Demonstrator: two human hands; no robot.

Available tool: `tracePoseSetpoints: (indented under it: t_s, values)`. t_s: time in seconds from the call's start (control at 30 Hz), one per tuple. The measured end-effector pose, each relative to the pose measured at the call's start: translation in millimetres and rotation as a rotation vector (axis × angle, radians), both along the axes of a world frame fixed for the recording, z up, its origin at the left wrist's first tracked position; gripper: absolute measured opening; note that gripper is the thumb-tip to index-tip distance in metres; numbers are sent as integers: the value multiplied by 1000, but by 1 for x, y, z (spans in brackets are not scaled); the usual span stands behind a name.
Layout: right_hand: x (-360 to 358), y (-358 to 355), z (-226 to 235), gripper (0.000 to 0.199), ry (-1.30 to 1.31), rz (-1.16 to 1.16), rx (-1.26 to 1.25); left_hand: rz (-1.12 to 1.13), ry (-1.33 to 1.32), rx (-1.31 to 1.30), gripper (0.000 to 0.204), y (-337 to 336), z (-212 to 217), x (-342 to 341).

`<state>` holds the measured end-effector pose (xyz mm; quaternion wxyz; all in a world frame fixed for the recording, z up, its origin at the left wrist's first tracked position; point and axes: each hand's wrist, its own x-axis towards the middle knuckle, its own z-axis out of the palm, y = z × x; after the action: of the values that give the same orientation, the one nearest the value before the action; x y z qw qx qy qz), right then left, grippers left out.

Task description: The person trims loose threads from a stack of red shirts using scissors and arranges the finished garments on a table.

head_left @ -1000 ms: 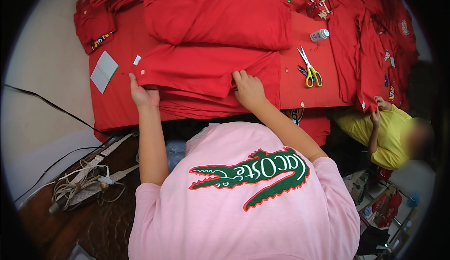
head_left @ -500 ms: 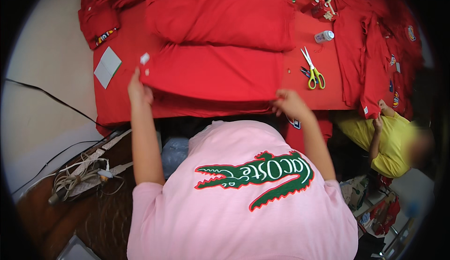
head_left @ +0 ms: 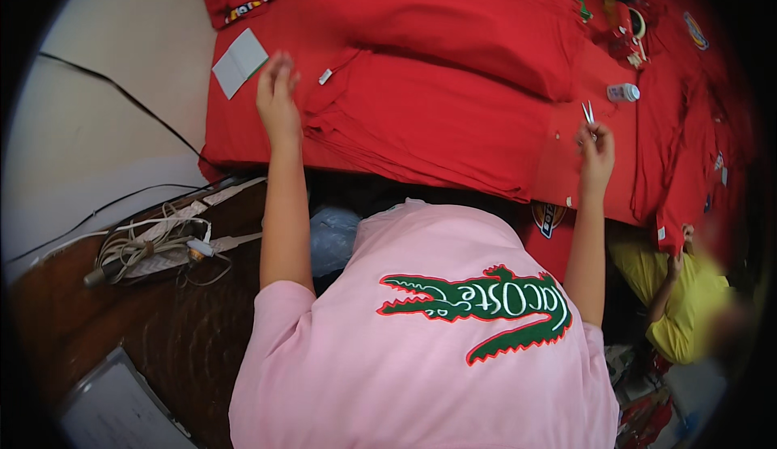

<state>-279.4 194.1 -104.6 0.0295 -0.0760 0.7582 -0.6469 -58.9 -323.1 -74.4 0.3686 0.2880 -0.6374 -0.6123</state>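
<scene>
My left hand is raised over the left part of the red-covered table, fingers apart and empty, between a white booklet and a folded red garment. That garment lies flat near the front edge, with a small white tag at its upper left. On the right, the fingers of my right hand close around the handle end of a pair of scissors. Only the blades show, pointing away from me; the hand hides the yellow handles.
A white bottle and a red tape dispenser stand at the right. More red garments are stacked behind. A person in a yellow top handles red cloth at the right. Bundled cables lie at the lower left.
Both hands have let go of the red garment's near edge, which now lies flat. My right hand has moved right to the scissors; my left has lifted away. The view has shifted.
</scene>
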Motion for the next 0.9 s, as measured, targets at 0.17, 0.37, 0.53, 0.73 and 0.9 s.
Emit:
tracePoseSetpoints:
  t_s: [0.17, 0.37, 0.53, 0.73, 0.9]
  values:
    - [111, -21, -12, 33, 69, 305, 502, 81, 31, 613, 29, 26, -74, 100]
    - [112, -32, -4, 23, 315, 404, 743, -486, -121, 1071, 48, 115, -76, 68]
    - [108, -58, 91, 20, 486, 214, 433, -639, 19, 1436, 60, 158, -66, 22]
    - [110, -27, 82, 22, 293, 84, 195, -15, 177, 1099, 60, 97, -72, -25]
    - [112, -22, 74, 22, 58, -7, -13, 47, 20, 272, 69, 49, -110, -15]
